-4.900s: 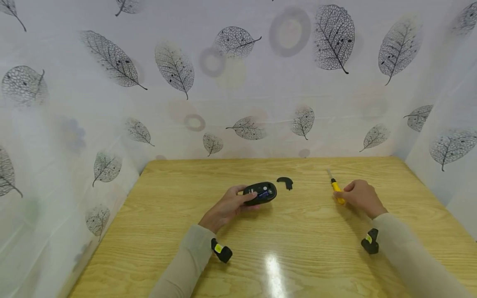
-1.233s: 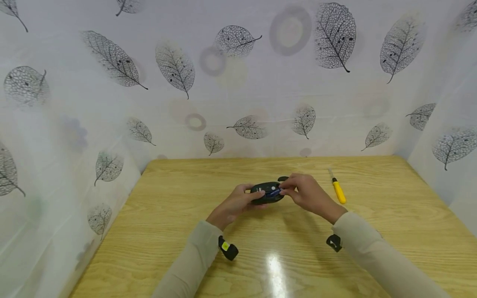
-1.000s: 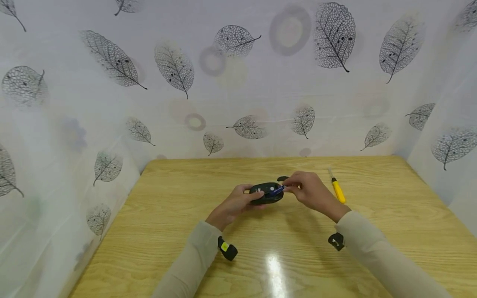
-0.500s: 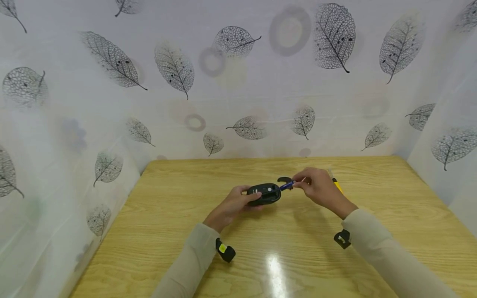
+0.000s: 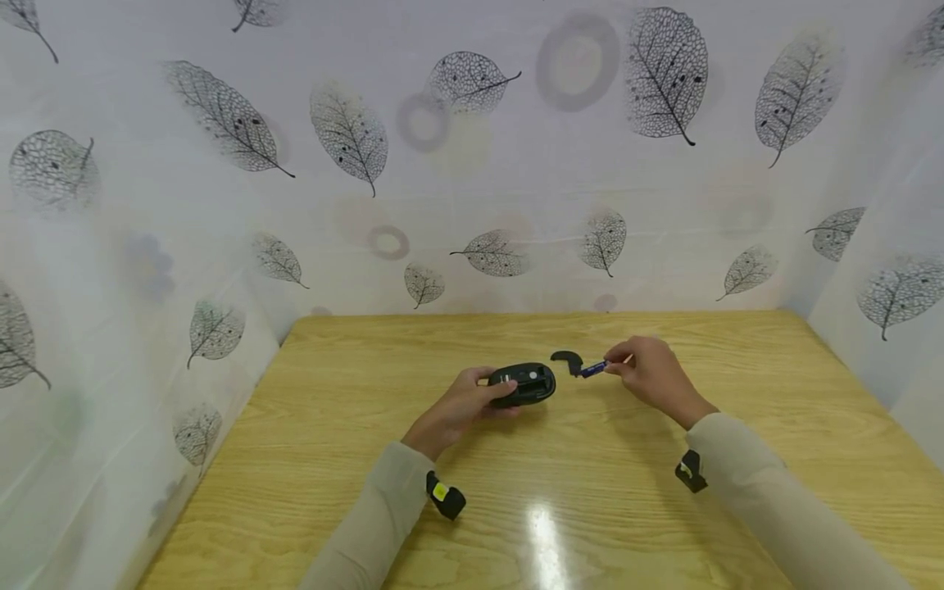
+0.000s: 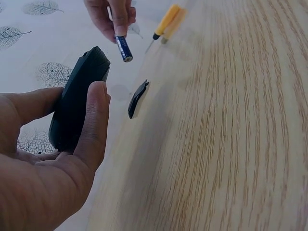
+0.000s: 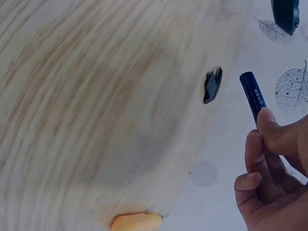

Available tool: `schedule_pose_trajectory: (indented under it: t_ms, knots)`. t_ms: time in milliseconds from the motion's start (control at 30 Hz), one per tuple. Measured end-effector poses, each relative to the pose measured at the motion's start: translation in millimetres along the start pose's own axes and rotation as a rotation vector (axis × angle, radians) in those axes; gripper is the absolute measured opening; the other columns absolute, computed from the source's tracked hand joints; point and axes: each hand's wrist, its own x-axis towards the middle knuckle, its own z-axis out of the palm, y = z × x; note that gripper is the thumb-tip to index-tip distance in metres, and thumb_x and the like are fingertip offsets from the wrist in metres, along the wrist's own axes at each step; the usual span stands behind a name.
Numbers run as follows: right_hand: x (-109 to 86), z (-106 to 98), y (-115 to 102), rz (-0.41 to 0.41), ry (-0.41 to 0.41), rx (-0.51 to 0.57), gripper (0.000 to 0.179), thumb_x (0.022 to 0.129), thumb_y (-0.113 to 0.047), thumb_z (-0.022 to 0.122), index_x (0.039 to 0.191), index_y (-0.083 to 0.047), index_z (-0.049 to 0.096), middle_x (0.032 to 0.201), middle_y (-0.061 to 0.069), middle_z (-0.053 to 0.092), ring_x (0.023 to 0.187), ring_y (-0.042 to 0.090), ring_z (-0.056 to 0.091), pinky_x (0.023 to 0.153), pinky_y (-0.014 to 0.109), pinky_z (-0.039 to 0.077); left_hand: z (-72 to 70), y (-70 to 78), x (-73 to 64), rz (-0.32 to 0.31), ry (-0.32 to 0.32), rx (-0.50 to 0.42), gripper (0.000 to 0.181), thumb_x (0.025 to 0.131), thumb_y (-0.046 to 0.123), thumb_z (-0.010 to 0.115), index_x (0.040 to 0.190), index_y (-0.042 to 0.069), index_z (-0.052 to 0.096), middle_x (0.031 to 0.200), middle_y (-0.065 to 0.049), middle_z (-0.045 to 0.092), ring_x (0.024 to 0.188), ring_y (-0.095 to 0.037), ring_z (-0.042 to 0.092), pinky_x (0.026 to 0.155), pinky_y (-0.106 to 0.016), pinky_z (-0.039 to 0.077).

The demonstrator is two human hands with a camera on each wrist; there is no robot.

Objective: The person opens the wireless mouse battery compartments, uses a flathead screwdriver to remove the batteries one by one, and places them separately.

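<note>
My left hand (image 5: 453,407) grips a black computer mouse (image 5: 542,392), underside up, with the thumb across it. The battery slot in the mouse shows as a dark, bare hollow. To its right my right hand (image 5: 652,375) pinches a blue battery (image 5: 594,369) by one end, between thumb and fingertips. In the right wrist view the battery (image 7: 252,95) points away from the thumb, above the table. A curved black battery cover (image 5: 568,359) lies on the table just behind the battery. The left wrist view shows the mouse (image 6: 77,103) held between thumb and fingers.
A yellow-handled screwdriver (image 6: 167,21) lies on the wooden table (image 5: 369,508), hidden behind the right hand in the head view. Leaf-patterned white curtains (image 5: 487,180) stand behind the table and along both sides. Each wrist wears a small black camera (image 5: 446,496).
Earlier the right hand let go of the screwdriver and reached to the mouse. It has since drawn the battery out of the slot and carried it right; the left hand has barely moved.
</note>
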Motion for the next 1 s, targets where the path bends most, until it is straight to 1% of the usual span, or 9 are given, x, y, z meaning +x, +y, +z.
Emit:
schedule_pose_trajectory:
  t_ms: [200, 333, 433, 567, 600, 667, 800, 867, 1000]
  knots:
    - [0.6, 1, 13, 0.033, -0.016, -0.033, 0.013, 0.091, 0.000, 0.073, 0.102, 0.007, 0.076, 0.099, 0.021, 0.072, 0.082, 0.031, 0.069, 0.069, 0.046, 0.060, -1.1, 0.2, -0.2, -0.008, 0.001, -0.002, 0.055, 0.101, 0.014, 0.066, 0.147, -0.006, 0.042, 0.136, -0.027, 0.053, 0.112, -0.040, 0.066, 0.093, -0.038, 0.058]
    - [2.6, 2, 17, 0.045, -0.025, -0.046, 0.014, 0.091, 0.000, 0.073, 0.102, 0.008, 0.075, 0.096, 0.021, 0.073, 0.082, 0.032, 0.069, 0.086, 0.057, 0.055, -1.9, 1.0, -0.8, -0.009, -0.003, 0.005, 0.055, 0.101, 0.015, 0.066, 0.147, -0.006, 0.042, 0.135, -0.026, 0.055, 0.112, -0.041, 0.066, 0.095, -0.039, 0.058]
    - [3.5, 2, 21, 0.044, -0.029, -0.050, 0.014, 0.090, 0.001, 0.074, 0.102, 0.009, 0.075, 0.094, 0.021, 0.073, 0.084, 0.034, 0.070, 0.106, 0.064, 0.041, -2.4, 1.0, -1.0, -0.007, -0.005, 0.014, 0.054, 0.101, 0.015, 0.066, 0.146, -0.005, 0.044, 0.133, -0.025, 0.056, 0.111, -0.041, 0.067, 0.094, -0.038, 0.058]
    - [4.2, 3, 27, 0.039, -0.033, -0.053, 0.015, 0.089, 0.004, 0.073, 0.102, 0.010, 0.074, 0.094, 0.023, 0.073, 0.088, 0.039, 0.070, 0.115, 0.064, 0.027, -2.5, 1.1, -0.8, -0.002, -0.003, 0.020, 0.054, 0.101, 0.015, 0.066, 0.145, -0.006, 0.045, 0.132, -0.025, 0.057, 0.110, -0.040, 0.067, 0.091, -0.036, 0.059]
    - [4.4, 3, 29, 0.039, -0.036, -0.054, 0.014, 0.089, 0.004, 0.073, 0.102, 0.011, 0.074, 0.094, 0.023, 0.073, 0.089, 0.041, 0.069, 0.115, 0.065, 0.028, -2.3, 1.4, -1.0, -0.001, -0.002, 0.021, 0.054, 0.101, 0.015, 0.066, 0.145, -0.006, 0.045, 0.132, -0.025, 0.057, 0.110, -0.041, 0.067, 0.091, -0.036, 0.059]
    - [4.7, 2, 32, 0.048, -0.046, -0.060, 0.014, 0.089, 0.005, 0.072, 0.102, 0.010, 0.074, 0.095, 0.023, 0.073, 0.092, 0.043, 0.068, 0.110, 0.065, 0.036, -2.1, 1.9, -1.4, -0.002, -0.001, 0.019, 0.054, 0.101, 0.015, 0.066, 0.145, -0.006, 0.044, 0.132, -0.025, 0.056, 0.111, -0.041, 0.067, 0.091, -0.035, 0.059]
    - [6.1, 2, 37, 0.076, -0.083, -0.083, 0.013, 0.090, 0.004, 0.072, 0.102, 0.008, 0.074, 0.098, 0.024, 0.072, 0.096, 0.045, 0.067, 0.092, 0.063, 0.052, -2.1, 2.3, -2.1, -0.005, 0.003, 0.013, 0.053, 0.101, 0.014, 0.066, 0.145, -0.006, 0.044, 0.133, -0.026, 0.055, 0.113, -0.042, 0.066, 0.091, -0.035, 0.059]
    - [7.2, 1, 39, 0.094, -0.103, -0.096, 0.012, 0.090, 0.003, 0.072, 0.101, 0.007, 0.075, 0.099, 0.023, 0.072, 0.096, 0.045, 0.067, 0.086, 0.060, 0.055, -2.3, 2.1, -2.1, -0.007, 0.005, 0.012, 0.053, 0.101, 0.014, 0.065, 0.145, -0.006, 0.044, 0.134, -0.026, 0.055, 0.113, -0.042, 0.066, 0.091, -0.035, 0.059]
    - [9.5, 2, 43, 0.109, -0.133, -0.122, 0.011, 0.090, 0.003, 0.071, 0.100, 0.005, 0.076, 0.101, 0.023, 0.072, 0.097, 0.044, 0.067, 0.084, 0.060, 0.055, -2.9, 2.1, -1.7, -0.013, 0.013, 0.017, 0.053, 0.101, 0.015, 0.066, 0.145, -0.006, 0.045, 0.133, -0.025, 0.056, 0.111, -0.041, 0.067, 0.090, -0.035, 0.059]
